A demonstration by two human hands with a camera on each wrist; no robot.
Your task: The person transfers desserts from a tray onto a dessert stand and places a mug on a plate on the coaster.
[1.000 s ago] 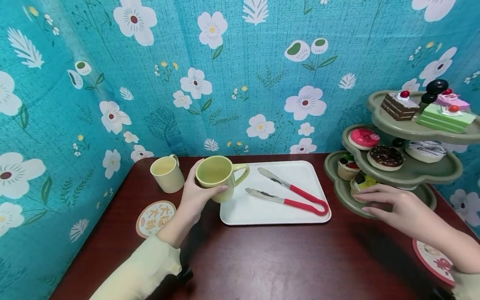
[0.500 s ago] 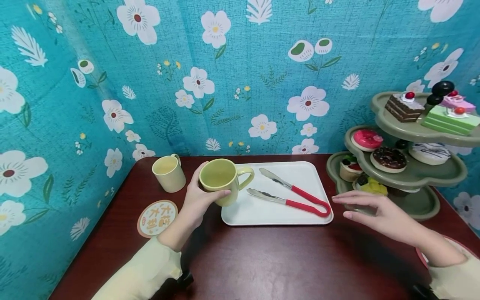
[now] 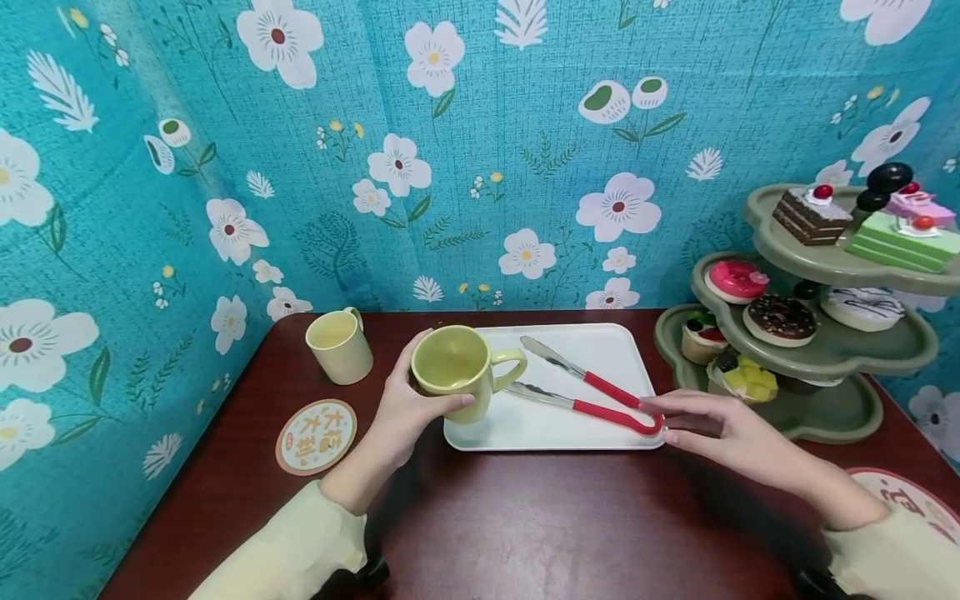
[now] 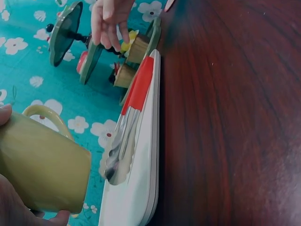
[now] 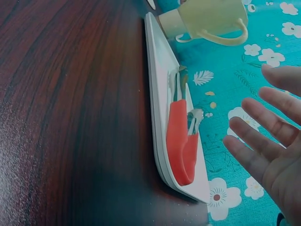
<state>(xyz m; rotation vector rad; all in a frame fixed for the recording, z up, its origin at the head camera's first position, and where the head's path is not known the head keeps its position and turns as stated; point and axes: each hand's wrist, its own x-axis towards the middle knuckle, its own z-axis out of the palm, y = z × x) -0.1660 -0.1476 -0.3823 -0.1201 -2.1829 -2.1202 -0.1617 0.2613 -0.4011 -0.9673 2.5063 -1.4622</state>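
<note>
My left hand (image 3: 417,402) grips a yellow-green mug (image 3: 456,372) by its body and holds it off the table at the left edge of a white tray (image 3: 558,421). The mug (image 4: 40,167) is upright, its handle pointing right. Red-handled metal tongs (image 3: 592,398) lie on the tray. My right hand (image 3: 693,419) is open with straight fingers, its fingertips (image 3: 654,406) just at the tongs' red looped end. In the right wrist view the spread fingers (image 5: 256,127) hover a little off the tongs (image 5: 181,141); I cannot tell if they touch.
A second pale mug (image 3: 339,346) stands at the back left, with a round printed coaster (image 3: 315,436) in front of it. A three-tier green stand (image 3: 832,354) of cakes and doughnuts fills the right side. Another coaster (image 3: 911,498) lies at the front right. Floral cloth walls enclose the dark table (image 3: 570,525).
My right hand left the stand's bottom tier and moved left to the tongs' red end. My left hand carried the mug slightly right, toward the tray.
</note>
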